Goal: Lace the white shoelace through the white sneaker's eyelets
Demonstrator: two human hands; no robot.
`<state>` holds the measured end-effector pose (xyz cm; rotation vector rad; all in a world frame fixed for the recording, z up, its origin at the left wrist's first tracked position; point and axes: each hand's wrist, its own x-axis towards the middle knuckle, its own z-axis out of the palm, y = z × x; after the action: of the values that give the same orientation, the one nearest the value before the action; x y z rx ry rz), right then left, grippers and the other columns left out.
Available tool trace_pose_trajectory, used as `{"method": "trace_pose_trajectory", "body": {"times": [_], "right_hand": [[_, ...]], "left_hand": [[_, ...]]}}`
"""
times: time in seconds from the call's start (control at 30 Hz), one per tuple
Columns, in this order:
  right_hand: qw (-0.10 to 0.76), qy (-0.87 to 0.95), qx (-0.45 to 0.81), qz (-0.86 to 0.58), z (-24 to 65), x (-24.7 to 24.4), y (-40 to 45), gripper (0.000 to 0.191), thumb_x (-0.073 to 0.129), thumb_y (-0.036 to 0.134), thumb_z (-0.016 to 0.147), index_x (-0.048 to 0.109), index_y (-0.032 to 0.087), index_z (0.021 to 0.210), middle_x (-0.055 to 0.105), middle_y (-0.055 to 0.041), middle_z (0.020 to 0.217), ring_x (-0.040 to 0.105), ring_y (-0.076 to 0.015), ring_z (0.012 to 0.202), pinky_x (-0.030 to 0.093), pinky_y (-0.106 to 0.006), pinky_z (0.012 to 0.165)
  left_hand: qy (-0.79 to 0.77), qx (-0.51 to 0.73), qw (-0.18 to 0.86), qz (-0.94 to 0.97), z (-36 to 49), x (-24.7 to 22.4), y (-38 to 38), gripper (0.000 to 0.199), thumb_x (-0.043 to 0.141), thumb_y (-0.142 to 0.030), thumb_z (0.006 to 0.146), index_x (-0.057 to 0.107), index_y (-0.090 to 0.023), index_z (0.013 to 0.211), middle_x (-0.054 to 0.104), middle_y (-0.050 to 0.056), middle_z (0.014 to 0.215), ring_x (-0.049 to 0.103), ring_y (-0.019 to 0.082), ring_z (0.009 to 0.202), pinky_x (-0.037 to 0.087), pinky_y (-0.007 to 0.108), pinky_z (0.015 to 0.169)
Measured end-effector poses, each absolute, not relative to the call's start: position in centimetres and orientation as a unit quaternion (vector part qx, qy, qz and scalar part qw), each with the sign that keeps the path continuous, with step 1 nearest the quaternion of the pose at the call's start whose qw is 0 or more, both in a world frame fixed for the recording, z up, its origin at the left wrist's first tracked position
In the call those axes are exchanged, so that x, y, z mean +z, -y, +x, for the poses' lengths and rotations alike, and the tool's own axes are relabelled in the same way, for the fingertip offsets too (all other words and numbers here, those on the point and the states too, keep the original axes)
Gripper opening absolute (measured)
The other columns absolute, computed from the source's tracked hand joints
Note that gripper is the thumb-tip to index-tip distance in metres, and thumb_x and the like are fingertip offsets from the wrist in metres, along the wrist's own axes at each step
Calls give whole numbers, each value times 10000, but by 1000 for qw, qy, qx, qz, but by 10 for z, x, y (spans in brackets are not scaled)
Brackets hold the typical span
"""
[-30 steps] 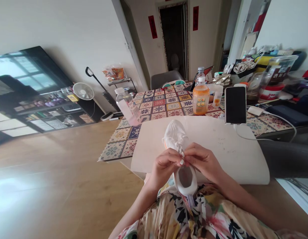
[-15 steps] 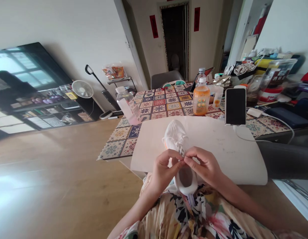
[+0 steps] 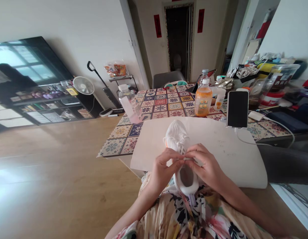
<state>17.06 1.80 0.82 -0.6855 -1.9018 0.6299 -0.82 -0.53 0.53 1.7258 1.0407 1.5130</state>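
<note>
White shoe [image 3: 177,132] is lying on the white sheet [image 3: 233,162] at the worktop's [image 3: 126,139] near edge, directly between both hands. Left hand [image 3: 166,162] is working from its left side, right hand [image 3: 205,162] from its right; neither is sitting clearly nearer. Fingertips are meeting over the shoe's midline, just far of the foot opening, both pinching what looks like the lace [image 3: 181,150]; exact grip is being hidden by fingers. Long axis is running near-far, toe pointing far and slightly left, heel facing the floral clothing [image 3: 166,215], opening facing up.
</note>
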Motion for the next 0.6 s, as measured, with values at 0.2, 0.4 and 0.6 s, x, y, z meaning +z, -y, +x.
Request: {"method": "trace_pose_trajectory", "body": {"times": [0.2,0.4,0.6], "right_hand": [[419,775,380,-282,172,12,-19,187,551,315,956,664,210,851,602,-43,928,596,-178,925,495,-287,805],[482,823,150,-260,171,7,-20,62,608,211,904,617,222,964,667,-56,932,617,-202,889,477,-353,815],[489,854,-11,-177,174,7,-20,221,576,111,898,634,261,1050,730,-39,954,663,-195,918,467,-369,842]], "left_hand": [[-394,574,358,622,-9,4,4,175,734,-373,801,741,-198,794,669,35,728,583,162,711,457,297,695],[-425,559,443,558,-6,9,7,242,780,-415,741,742,-177,765,663,24,699,555,131,644,433,253,612],[-436,552,477,527,-8,13,3,287,811,-444,687,754,-169,749,704,37,702,602,149,652,475,274,646]]}}
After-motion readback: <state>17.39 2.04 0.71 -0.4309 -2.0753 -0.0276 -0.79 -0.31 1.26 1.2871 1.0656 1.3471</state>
